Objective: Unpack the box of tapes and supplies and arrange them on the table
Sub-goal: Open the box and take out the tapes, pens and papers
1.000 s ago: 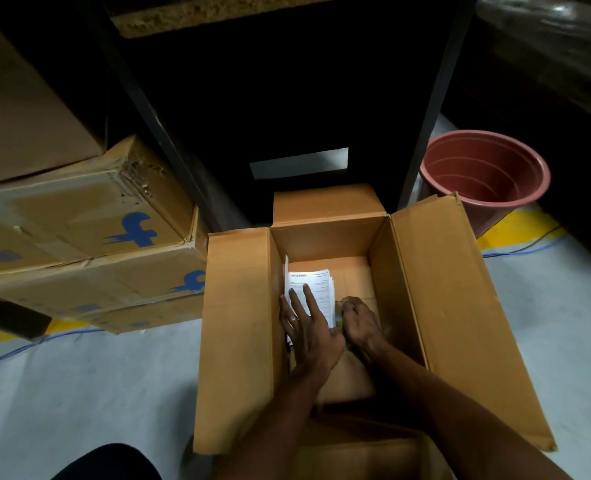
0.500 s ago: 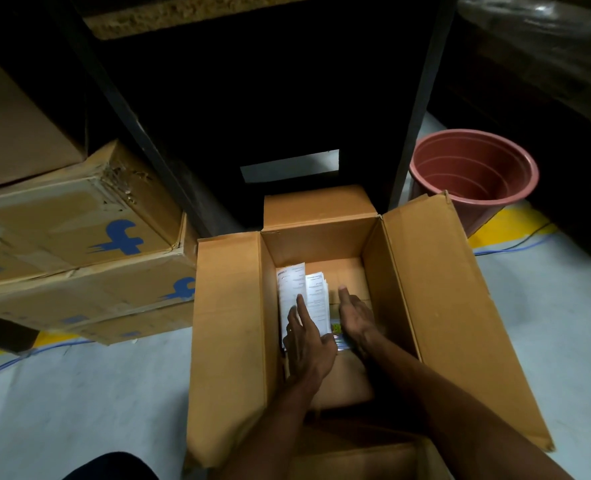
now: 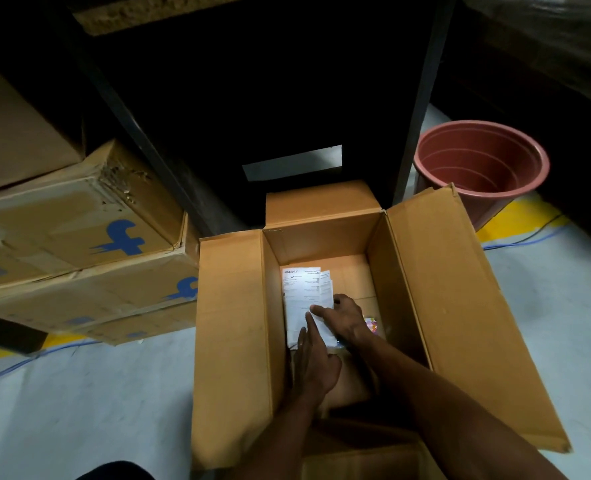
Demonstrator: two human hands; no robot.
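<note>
- Head view: open cardboard box [image 3: 321, 244] sits on the floor [image 3: 79, 393], all flaps folded out; landmark for everything below.
- Inside the box, on its bottom toward the left wall: white printed papers [image 3: 302, 292], several sheets overlapping, top one headed "amazon.in".
- Left hand [image 3: 316, 362] reaches into the box, fingers straight, index fingertip resting on the lower part of the papers. Not gripping anything.
- Right hand [image 3: 347, 320] is also inside the box, just right of the papers, palm down, fingers spread flat with the fingertips on the papers' right edge. Relaxed, pressing rather than clasping.
- A small shiny multicoloured item [image 3: 371, 323] shows just right of the right hand, near the box's right wall; too small to tell what it is.
- Left of the box: stacked cardboard cartons [image 3: 79, 244] with blue "f" logos, touching or nearly touching the box's left flap.
- Behind the box: dark metal rack [image 3: 422, 98], interior in shadow.
- Right rear of the box: reddish-brown plastic bucket [image 3: 481, 168], upright, beside the right flap.
- Yellow floor stripe [image 3: 515, 220] and a blue cable [image 3: 529, 239] run past the bucket.
</note>
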